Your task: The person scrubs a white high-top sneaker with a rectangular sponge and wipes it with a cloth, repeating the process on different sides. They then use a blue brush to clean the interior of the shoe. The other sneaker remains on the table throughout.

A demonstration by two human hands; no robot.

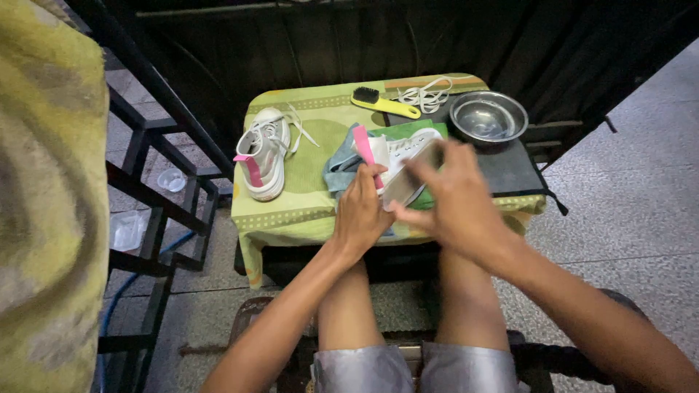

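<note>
Single head-worn view, looking steeply down and forward from close above the fingers (378, 175); surface (291, 218) just beyond.

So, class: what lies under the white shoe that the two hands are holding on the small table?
Under the white high-top shoe a blue-grey cloth and a green cloth show. The left hand and right hand cover the rest.

Motion blurs the right hand (455, 196), which covers much of a white shoe (408, 156) near the table's front edge; a yellow-green cloth (44, 218) is cut off at left.
</note>
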